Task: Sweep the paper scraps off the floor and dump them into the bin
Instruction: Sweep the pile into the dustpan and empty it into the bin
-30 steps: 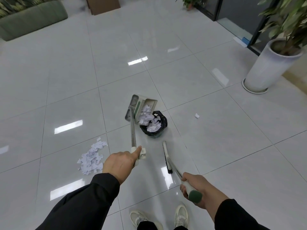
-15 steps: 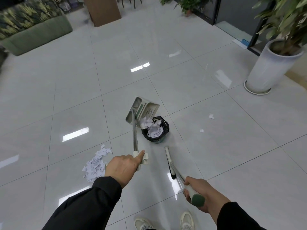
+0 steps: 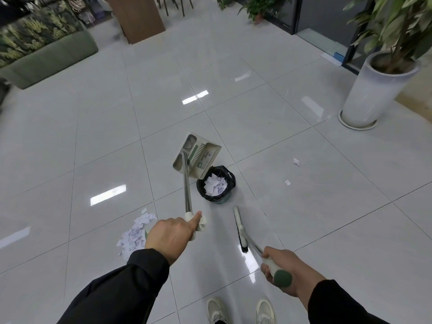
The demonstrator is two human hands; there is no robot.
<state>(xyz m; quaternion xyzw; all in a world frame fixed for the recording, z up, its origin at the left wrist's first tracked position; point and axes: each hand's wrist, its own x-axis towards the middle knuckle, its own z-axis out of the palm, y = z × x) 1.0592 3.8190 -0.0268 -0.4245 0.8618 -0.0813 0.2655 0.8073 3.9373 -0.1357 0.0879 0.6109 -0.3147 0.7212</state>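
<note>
My left hand (image 3: 168, 233) grips the metal handle of a beige dustpan (image 3: 197, 159), which is tipped up over a small bin with a black liner (image 3: 216, 184). White paper scraps fill the bin. My right hand (image 3: 284, 268) grips the green-capped handle of a broom (image 3: 240, 230), whose head rests low near the floor just in front of the bin. A pile of paper scraps (image 3: 136, 232) lies on the tiles to the left of my left hand. Two loose scraps, one (image 3: 296, 161) and another (image 3: 287, 182), lie to the right of the bin.
A tall white planter with a leafy plant (image 3: 374, 90) stands at the right. A green sofa (image 3: 50, 59) is at the far left, a wooden cabinet (image 3: 138, 16) behind it. My shoes (image 3: 240, 311) show at the bottom on glossy grey tiles.
The scraps that were sliding off the dustpan have dropped into the bin, and the pan now shows bare. Two loose scraps lie right of the bin, where one showed before. My view has tilted up.
</note>
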